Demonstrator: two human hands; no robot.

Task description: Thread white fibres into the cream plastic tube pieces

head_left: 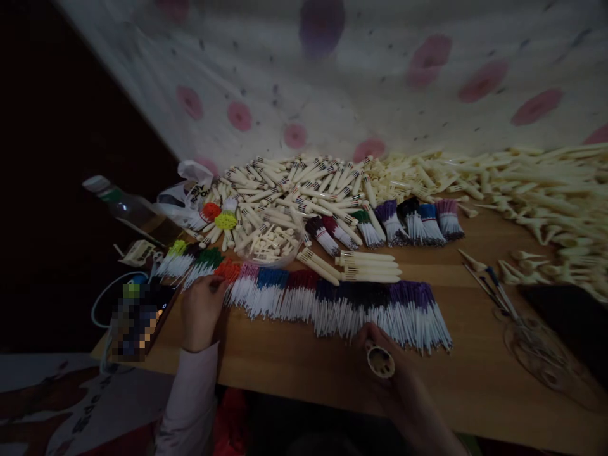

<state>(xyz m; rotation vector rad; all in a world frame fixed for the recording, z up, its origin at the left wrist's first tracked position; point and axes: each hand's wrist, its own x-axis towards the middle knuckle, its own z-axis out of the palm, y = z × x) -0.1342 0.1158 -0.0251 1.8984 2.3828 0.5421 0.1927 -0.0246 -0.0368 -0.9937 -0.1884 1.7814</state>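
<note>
Bundles of thin white refills with coloured ends lie in a row along the wooden table, from yellow and green at the left to blue refills (272, 291) and purple refills (418, 310) at the right. At the orange refills (228, 271), my left hand (204, 310) has its fingertips pinched together; anything between them is too small to make out. My right hand (387, 361) is wrapped round a cream pen barrel (380, 362), its open round end facing me. Behind the row lie several cream pen barrels (368, 267) side by side.
Piles of finished-looking cream pens (285, 180) and loose cream parts (513, 183) fill the back. A clear bowl (270, 246) holds small parts. A bottle (128, 206) and phone (154, 316) are at the left; a dark tablet-like object (565, 316) is at the right.
</note>
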